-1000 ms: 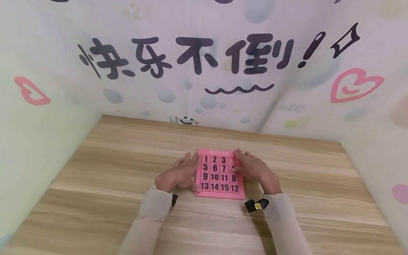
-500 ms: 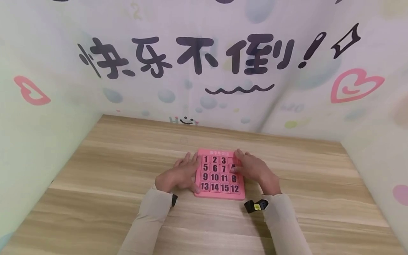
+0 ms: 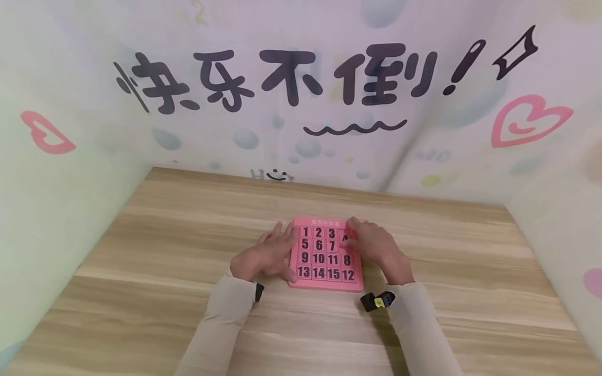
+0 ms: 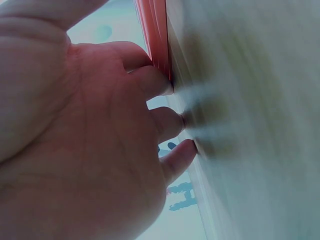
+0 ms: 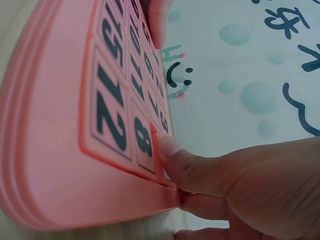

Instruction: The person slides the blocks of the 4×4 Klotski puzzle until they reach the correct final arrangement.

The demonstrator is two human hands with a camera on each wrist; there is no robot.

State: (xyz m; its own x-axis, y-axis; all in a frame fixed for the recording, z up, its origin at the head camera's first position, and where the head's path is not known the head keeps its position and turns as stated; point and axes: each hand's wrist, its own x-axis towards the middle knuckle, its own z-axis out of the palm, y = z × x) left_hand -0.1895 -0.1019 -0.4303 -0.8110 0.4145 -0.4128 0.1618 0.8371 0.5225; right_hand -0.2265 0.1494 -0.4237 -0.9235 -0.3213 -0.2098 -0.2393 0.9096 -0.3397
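Observation:
A pink number slide puzzle lies flat on the wooden table, numbered tiles facing up. My left hand holds its left side, thumb on the lower-left corner and index finger along the upper part of that side. In the left wrist view, other fingertips of that hand reach the tabletop beside the puzzle. My right hand grips the upper-right side, its thumb on the 4 tile. That thumb partly covers the 4. The gap lies directly above the 8 tile.
The wooden table extends around the puzzle. Behind it stands a pale printed backdrop with black writing, hearts and bubbles. Black straps with small devices are on both wrists, near the pale sleeves.
The 4 tile has slid up from the second row into the top-right space, leaving the gap below it. My right thumb followed slightly; the left hand keeps its hold.

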